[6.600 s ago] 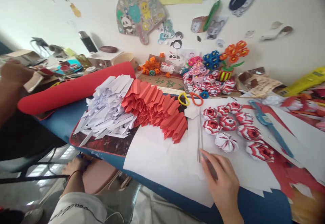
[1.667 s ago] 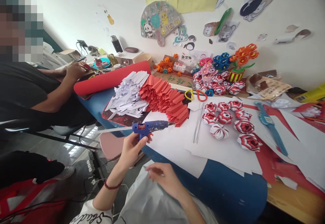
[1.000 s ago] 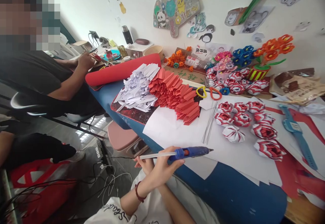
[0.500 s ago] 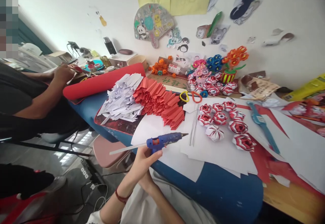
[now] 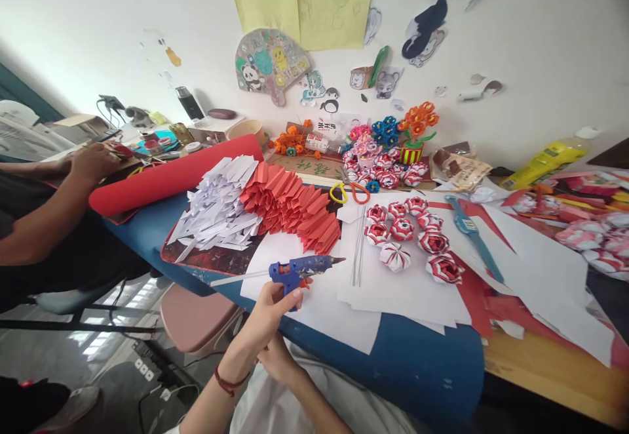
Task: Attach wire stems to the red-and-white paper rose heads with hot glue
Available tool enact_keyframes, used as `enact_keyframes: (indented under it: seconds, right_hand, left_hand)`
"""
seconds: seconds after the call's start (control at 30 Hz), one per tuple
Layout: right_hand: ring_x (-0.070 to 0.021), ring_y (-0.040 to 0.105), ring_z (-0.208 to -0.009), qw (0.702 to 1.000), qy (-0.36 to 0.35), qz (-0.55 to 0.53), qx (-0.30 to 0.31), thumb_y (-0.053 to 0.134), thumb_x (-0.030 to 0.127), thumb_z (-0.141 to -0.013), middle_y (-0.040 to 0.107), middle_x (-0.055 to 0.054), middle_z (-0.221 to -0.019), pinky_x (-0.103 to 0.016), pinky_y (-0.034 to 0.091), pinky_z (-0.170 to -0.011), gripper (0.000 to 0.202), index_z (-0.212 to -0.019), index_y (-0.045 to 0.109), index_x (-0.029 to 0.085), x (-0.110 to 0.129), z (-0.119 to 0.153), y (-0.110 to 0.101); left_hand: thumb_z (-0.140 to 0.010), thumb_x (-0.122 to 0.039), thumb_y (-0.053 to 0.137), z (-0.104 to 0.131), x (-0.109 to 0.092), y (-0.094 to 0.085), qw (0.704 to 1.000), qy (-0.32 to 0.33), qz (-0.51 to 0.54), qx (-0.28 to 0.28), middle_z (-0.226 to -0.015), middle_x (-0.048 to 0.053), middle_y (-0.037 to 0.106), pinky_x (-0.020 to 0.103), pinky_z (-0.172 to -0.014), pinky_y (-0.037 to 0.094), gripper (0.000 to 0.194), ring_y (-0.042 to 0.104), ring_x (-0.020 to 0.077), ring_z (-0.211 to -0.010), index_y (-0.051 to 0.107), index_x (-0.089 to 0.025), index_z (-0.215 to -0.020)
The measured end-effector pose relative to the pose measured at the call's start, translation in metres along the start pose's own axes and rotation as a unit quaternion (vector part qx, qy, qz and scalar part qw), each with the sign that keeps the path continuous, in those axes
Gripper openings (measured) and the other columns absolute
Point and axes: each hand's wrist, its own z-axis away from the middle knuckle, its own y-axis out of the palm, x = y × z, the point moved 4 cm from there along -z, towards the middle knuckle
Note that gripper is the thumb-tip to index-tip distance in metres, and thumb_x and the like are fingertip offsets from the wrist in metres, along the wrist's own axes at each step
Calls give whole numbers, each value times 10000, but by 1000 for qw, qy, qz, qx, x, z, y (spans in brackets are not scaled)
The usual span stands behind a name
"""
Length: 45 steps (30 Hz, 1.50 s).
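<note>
My left hand [image 5: 278,304] is wrapped round the handle of a blue glue gun [image 5: 302,270]. A clear glue stick juts from the gun's back, and its nozzle points right above white paper sheets [image 5: 407,296]. My right hand [image 5: 275,358] is low beside my left wrist; its fingers are mostly hidden. White folded paper pieces [image 5: 221,201] and red ones [image 5: 289,204] are piled on a dark board behind the gun. Thin wires [image 5: 358,250] lie on the sheets, left of several red-and-white paper balls [image 5: 433,242]. Two scissor handles, yellow [image 5: 338,193] and red [image 5: 360,193], are behind the wires.
A red roll [image 5: 171,175] lies at the back left, near another person's hand [image 5: 93,162]. Finished flowers [image 5: 417,119] stand by the wall. A blue watch-like strap [image 5: 474,237] lies on the right; a yellow bottle [image 5: 550,158] is behind it. A pink stool [image 5: 194,316] is below the table's edge.
The view has shifted, bringing more of the table's right side into sight. The glue gun has turned slightly in my left hand's grip, with more of its handle and trigger showing.
</note>
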Motion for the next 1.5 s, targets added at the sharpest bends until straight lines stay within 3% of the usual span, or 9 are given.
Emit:
enact_keyframes:
  seconds: [0.1, 0.2, 0.37, 0.5, 0.63, 0.7, 0.8, 1.3, 1.5]
  right_hand:
    - [-154, 662, -734, 998, 46, 47, 1, 652, 318, -909, 678, 20, -863, -302, 567, -685, 215, -1083, 662, 191, -6, 11, -11]
    - [-220, 699, -819, 996, 50, 80, 6, 736, 206, -743, 732, 74, -879, -367, 559, -817, 455, -1153, 677, 394, 12, 49, -40]
    - [-214, 715, -915, 998, 1, 58, 18, 625, 335, -881, 774, -17, -1006, -325, 541, -870, 276, -1122, 751, 290, 83, 144, -107]
    - [-199, 699, -847, 950, -59, 87, -294, 548, 401, -955, 745, -61, -902, -313, 550, -796, 270, -1037, 732, 221, 122, 189, -181]
    - [-204, 662, -881, 765, -119, 287, -564, 590, 348, -934, 704, -78, -1038, -362, 536, -851, 258, -1149, 667, 228, 138, 195, -223]
    - [-231, 642, -983, 693, -124, 386, -596, 565, 324, -947, 663, -106, -1142, -400, 526, -900, 301, -1224, 638, 230, 144, 184, -229]
    - [-281, 570, -1167, 655, -112, 462, -588, 543, 314, -959, 587, -143, -1237, -459, 499, -980, 371, -1315, 579, 217, 150, 164, -232]
    - [-323, 516, -1231, 656, -69, 495, -565, 532, 304, -963, 550, -184, -1284, -536, 453, -1038, 459, -1402, 479, 179, 138, 127, -244]
    - [-329, 494, -1259, 659, -76, 485, -570, 519, 304, -963, 531, -189, -1310, -549, 438, -1052, 488, -1429, 447, 179, 136, 126, -246]
  left_hand:
    - [-837, -512, 700, -2, -2, -5, 1000, -3, -20, -6, -692, 42, 632, 279, -737, 461, 403, 594, 193, -781, 636, -151, -670]
    - [-773, -495, 770, -5, -6, -11, 1000, -3, -23, -10, -723, 46, 673, 277, -727, 477, 360, 607, 192, -764, 699, -142, -767]
    - [-694, -425, 841, -18, -19, -15, 997, -1, -70, 22, -885, 88, 751, 303, -738, 517, 364, 654, 233, -811, 763, -143, -911]
    - [-699, -391, 840, -30, -31, -15, 984, 33, -159, 67, -670, 33, 670, 253, -556, 456, 280, 591, 166, -602, 710, -143, -700]
    - [-797, -383, 767, -42, -38, -8, 975, 46, -175, 129, -554, 0, 605, 242, -561, 441, 296, 566, 136, -544, 646, -154, -655]
    - [-819, -392, 746, -49, -36, -5, 977, 35, -160, 133, -523, -16, 586, 237, -552, 423, 263, 540, 124, -517, 669, -149, -753]
    - [-834, -428, 731, -60, -25, -2, 987, 7, -107, 119, -451, -53, 518, 222, -509, 356, 293, 459, 100, -460, 668, -142, -852]
    - [-874, -583, 634, -68, -18, 4, 988, -44, -59, 139, -459, -19, 566, 224, -502, 353, 450, 493, 107, -436, 635, -134, -840]
    - [-848, -572, 665, -61, -19, 6, 990, -51, -53, 120, -402, -90, 429, 209, -437, 309, 421, 374, 76, -364, 586, -159, -824]
